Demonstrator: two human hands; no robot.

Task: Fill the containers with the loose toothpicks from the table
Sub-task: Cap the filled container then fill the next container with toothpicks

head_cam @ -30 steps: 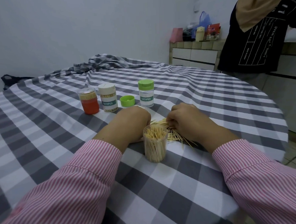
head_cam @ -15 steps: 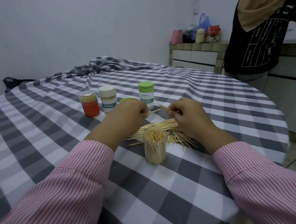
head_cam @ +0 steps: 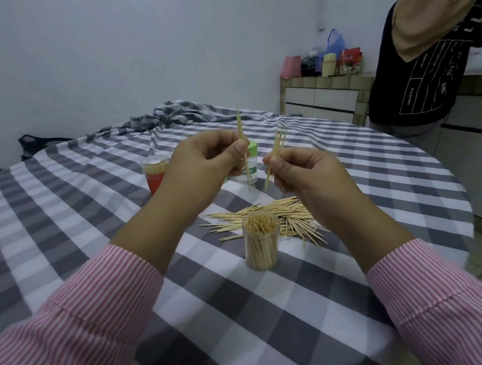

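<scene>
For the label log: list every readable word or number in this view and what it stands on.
Green band on the green-capped container: part-hidden behind the held toothpicks, letters too blurred to read.
Black shirt of the standing person: white print, too blurred to read.
Packets on the far cabinet: too small.

Left hand [head_cam: 205, 162] hid most of the green-capped container [head_cam: 251, 165]; label only partly readable. Orange container [head_cam: 154, 173] partly behind the same wrist. Toothpick count in right hand [head_cam: 303, 173] too blurred to tell. Bystander [head_cam: 434, 52] cut off by top edge.
</scene>
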